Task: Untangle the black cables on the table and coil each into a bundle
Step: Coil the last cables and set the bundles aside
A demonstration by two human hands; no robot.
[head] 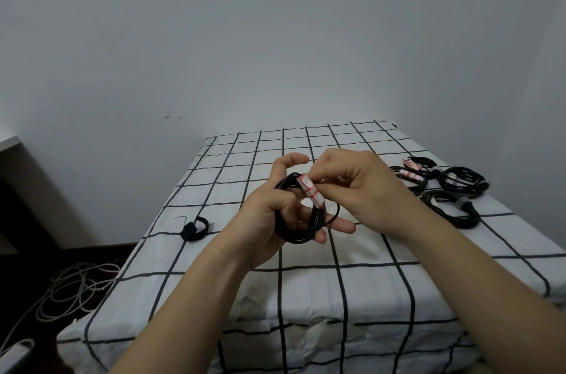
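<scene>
My left hand grips a coiled black cable held above the middle of the table, fingers through the loop. A white paper strip with red lines wraps over the coil's top. My right hand pinches that strip at its upper end. Several coiled black cable bundles lie at the table's right side, some bound with the same kind of strip. One small black roll sits near the left edge.
The table wears a white cloth with a black grid. A grey wall stands close behind it. On the dark floor at the left lies a loose tangle of white cable. A pale furniture edge shows at far left.
</scene>
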